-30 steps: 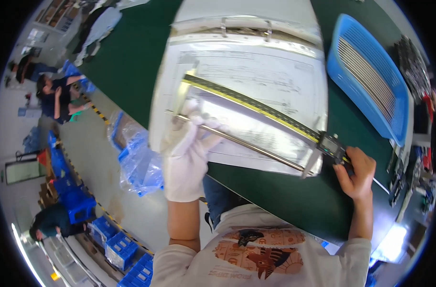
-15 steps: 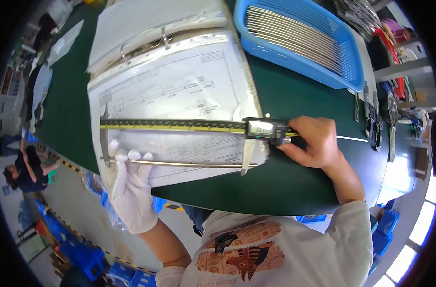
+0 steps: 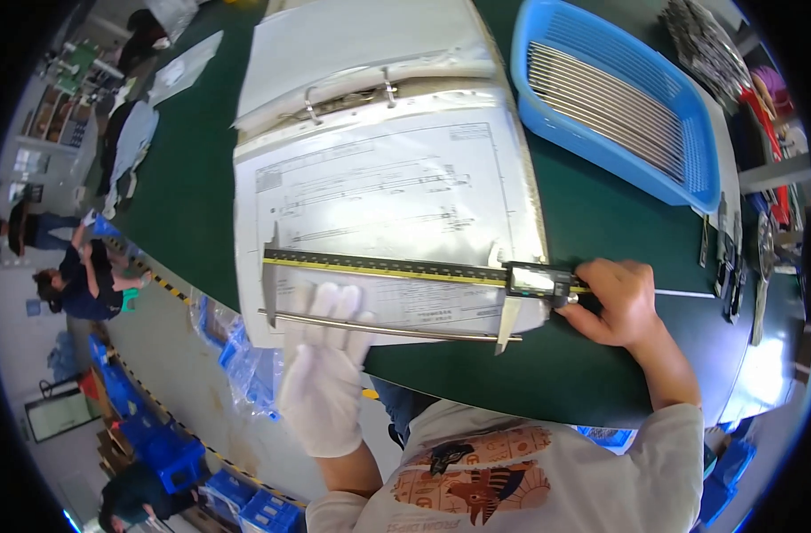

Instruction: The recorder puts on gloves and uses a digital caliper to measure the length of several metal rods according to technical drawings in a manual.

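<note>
1. Head view: a slim metal rod (image 3: pixel 423 331) is lying crosswise just above the near edge of an open ring binder (image 3: pixel 379 49), nearer the wearer than the beam of a long digital caliper (image 3: pixel 383 264).
2. The left hand (image 3: pixel 321 386), wearing a white glove, is bearing the rod toward its left end. The rod is crossing the fingers, which are lying close together; whether the thumb is clamping it cannot be told.
3. The right hand (image 3: pixel 620 302), bare, is pinching the right end of the caliper between thumb and fingers. The caliper's jaws are standing apart, one near each end of the rod; contact cannot be confirmed.
4. The rod is appearing straight and shiny, so it is probably behaving as a stiff, fairly light piece, smooth enough to be slipping or rolling in a gloved hand. Its middle is likely offering the best balance; the present off-centre hold is probably leaving the right end prone to dipping.
5. The caliper is presumably being the more delicate item, best taken by its body, clear of the jaw tips.
6. Far right, a blue basket (image 3: pixel 522 84) is holding similar rods (image 3: pixel 605 108) in a row.
</note>
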{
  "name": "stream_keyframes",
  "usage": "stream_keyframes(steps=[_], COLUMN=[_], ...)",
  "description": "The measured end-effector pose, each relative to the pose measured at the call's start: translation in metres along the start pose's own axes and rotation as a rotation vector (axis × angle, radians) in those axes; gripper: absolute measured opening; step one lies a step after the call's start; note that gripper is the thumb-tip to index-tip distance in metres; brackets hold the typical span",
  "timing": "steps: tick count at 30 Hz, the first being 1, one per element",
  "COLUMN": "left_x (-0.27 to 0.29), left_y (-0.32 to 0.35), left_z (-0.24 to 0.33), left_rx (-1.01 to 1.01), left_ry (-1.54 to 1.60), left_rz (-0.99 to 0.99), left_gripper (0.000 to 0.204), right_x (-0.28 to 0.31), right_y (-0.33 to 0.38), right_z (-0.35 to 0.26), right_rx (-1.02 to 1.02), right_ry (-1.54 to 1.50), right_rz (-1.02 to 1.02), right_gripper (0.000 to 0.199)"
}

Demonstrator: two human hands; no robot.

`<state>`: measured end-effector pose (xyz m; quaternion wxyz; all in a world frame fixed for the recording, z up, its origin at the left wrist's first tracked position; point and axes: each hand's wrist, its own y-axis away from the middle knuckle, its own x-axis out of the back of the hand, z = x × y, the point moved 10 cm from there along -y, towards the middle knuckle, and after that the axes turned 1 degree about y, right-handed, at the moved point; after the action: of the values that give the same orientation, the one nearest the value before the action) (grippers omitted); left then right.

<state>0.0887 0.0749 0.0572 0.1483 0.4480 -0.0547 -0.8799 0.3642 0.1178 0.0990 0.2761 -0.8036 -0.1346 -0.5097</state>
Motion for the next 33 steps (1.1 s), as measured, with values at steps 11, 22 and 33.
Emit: stream_keyframes(steps=[11, 22, 33], left_x=[-0.007, 0.016, 0.022], left_y=[0.02, 0.017, 0.016], left_z=[-0.035, -0.031, -0.034], left_rx=[0.168, 0.072, 0.111], left_ry=[-0.042, -0.087, -0.05], left_rz=[-0.012, 0.161, 0.081], left_gripper=[0.052, 0.041, 0.042], right_x=[-0.01, -0.002, -0.009], right_y=[0.004, -0.005, 0.0], right_z=[0.0, -0.006, -0.008], right_rx=[-0.033, -0.023, -0.013], right_ry=[-0.01, -0.08, -0.105], right_rz=[-0.064, -0.025, -0.06], right_gripper=[0.033, 0.032, 0.03])
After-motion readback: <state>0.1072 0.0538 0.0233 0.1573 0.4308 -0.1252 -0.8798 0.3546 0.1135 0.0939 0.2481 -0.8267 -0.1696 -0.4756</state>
